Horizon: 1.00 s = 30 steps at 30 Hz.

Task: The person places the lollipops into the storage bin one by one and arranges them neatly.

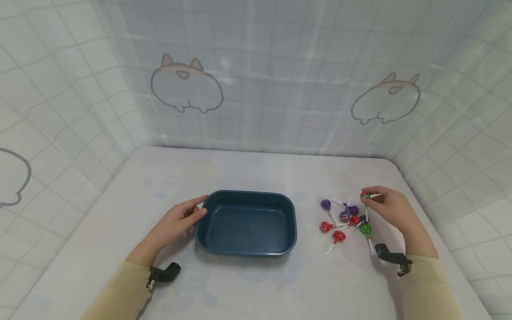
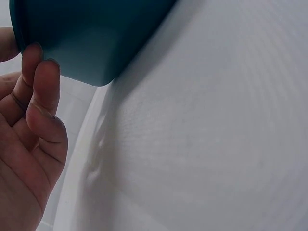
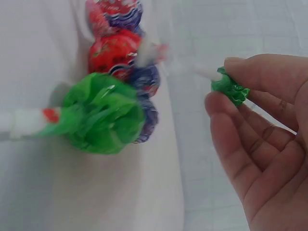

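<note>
Left hand (image 1: 174,224) grips the end rim of a dark blue-green tub (image 1: 248,226), smooth inner floor in full view. Right hand (image 1: 390,208) pinches a lollipop (image 3: 231,90) by its head: green wrapper, possibly some red (small in view), white stick hanging. Loose lollipops (image 1: 354,220), red, purple, green, lie below and left of that pinch.

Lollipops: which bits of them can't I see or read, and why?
- Held lollipop: in the head and right wrist views, fingers of the right hand cover part of its wrapper.
- Dark lollipop: in the head view, the green lollipop partly hides it.
- Writing on the red lollipop: blurred in the right wrist view, too small in the head view.
</note>
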Available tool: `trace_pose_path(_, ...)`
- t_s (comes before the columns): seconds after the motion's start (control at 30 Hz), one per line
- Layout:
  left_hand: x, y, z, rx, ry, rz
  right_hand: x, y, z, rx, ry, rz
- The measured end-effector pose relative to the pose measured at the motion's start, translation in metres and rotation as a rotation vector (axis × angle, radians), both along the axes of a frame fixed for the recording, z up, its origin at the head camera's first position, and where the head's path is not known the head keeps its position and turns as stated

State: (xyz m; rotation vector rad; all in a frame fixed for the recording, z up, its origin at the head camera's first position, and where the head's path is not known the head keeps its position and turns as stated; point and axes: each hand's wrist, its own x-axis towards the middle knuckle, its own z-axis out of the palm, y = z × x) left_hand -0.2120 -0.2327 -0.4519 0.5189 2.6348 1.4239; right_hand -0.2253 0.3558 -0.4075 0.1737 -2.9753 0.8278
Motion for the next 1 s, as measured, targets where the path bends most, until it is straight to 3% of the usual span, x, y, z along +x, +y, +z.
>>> trace_pose_path(0.27,0.001,0.000,-0.001,-0.004,0.013,0.009,0.003,-0.007,0.010,-0.070,0.018,0.002)
trace_pose_path(0.63,0.003,0.001,0.000,0.023,-0.016,0.014,0.007,-0.020,0.013,-0.145,-0.052,0.007)
trace_pose_path(1.0,0.002,0.001,-0.003,0.050,-0.017,0.014,0.007,-0.050,0.017,-0.171,-0.015,0.090)
